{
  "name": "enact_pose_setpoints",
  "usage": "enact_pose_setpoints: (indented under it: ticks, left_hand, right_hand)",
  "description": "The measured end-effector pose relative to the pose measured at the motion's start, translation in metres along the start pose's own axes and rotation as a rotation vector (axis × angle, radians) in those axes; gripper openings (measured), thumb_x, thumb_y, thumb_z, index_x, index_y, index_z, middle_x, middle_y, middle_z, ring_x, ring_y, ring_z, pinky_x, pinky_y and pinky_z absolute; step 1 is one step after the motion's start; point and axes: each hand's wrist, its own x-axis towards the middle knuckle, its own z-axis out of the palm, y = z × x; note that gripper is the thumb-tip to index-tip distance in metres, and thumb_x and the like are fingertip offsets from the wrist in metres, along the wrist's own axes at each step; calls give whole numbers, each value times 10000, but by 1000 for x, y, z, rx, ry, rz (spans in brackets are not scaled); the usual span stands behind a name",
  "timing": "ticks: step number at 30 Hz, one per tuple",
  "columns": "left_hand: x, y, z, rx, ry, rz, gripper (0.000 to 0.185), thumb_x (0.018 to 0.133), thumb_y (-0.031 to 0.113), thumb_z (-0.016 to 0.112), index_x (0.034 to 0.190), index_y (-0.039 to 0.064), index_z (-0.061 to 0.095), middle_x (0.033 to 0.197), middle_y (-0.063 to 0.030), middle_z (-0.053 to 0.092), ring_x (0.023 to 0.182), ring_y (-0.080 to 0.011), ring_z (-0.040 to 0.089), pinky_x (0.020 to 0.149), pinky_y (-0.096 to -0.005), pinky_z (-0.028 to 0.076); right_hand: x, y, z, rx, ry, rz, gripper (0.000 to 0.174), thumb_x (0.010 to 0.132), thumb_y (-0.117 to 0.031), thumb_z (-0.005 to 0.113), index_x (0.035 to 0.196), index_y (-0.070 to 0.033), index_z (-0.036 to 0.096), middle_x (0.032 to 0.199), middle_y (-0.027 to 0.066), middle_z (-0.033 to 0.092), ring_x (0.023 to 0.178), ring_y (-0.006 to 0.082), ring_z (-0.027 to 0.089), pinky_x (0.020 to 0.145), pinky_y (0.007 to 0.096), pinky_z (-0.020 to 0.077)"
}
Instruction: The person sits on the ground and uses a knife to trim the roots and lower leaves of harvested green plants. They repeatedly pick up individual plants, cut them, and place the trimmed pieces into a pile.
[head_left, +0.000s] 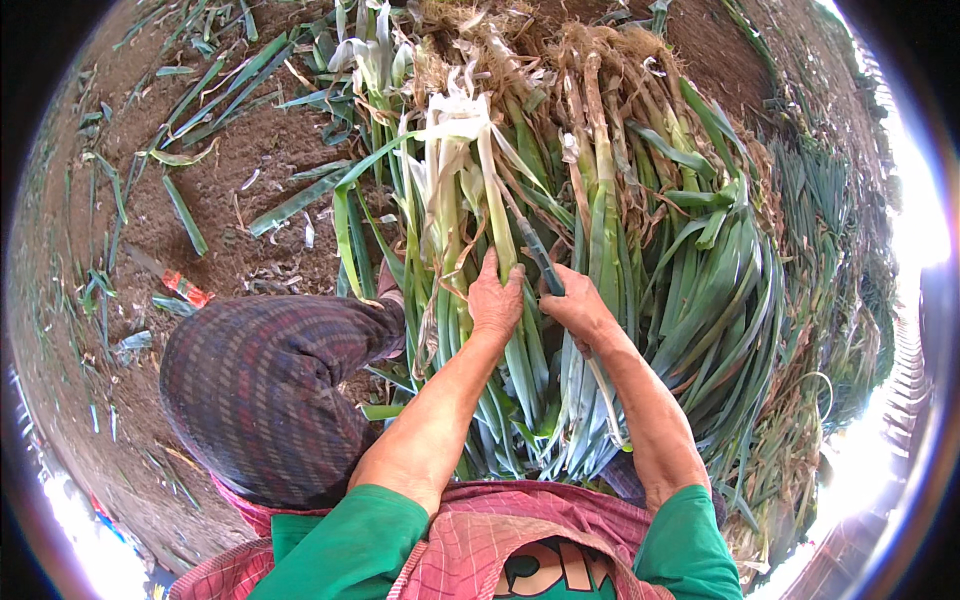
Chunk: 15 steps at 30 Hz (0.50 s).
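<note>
My left hand (496, 296) is on the lower green part of a leek (495, 202), its thumb and forefinger against the stalk; the pale end points away from me. To its right, my right hand (579, 304) is closed around a green-grey leaf or handle-like strip (541, 259) that slants up and left towards the same leek; I cannot tell which it is. White-ended leeks (448, 172) without visible roots lie under and left of my left hand. Right of them spread leeks with brown dry skins and hairy roots (637, 41).
A knife with a red-and-white wrapped handle (186, 289) lies on the soil at left, beside my checked-cloth knee (262, 397). Cut leaf pieces (184, 215) are scattered over the ground. At the far right are more heaped leek leaves (806, 202).
</note>
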Motion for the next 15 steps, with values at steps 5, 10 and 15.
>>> enact_pose_setpoints:
  ticks: [5,10,15]
  left_hand:
    - [5,2,-3,31,-34,-38,746,823,352,700,1484,136,431,1087,-247,701,1002,-435,669,911,-478,517]
    - [12,6,-2,-147,-105,-38,782,795,297,697,1501,139,400,1156,-224,694,1042,-390,676,953,-438,511]
    - [29,8,-6,-553,-261,-12,674,795,157,618,1442,75,445,1125,-102,679,1015,-209,633,949,-326,486]
  right_hand:
    - [-28,4,-8,-62,-119,247,197,714,-114,634,869,-29,546,706,53,535,671,171,526,647,332,466]
    - [-27,7,-8,10,-3,72,188,739,-110,622,894,-54,530,669,37,496,433,155,460,391,331,389]
    - [-46,-1,-3,99,-95,236,216,734,-156,618,900,-33,556,726,97,550,700,215,544,678,379,481]
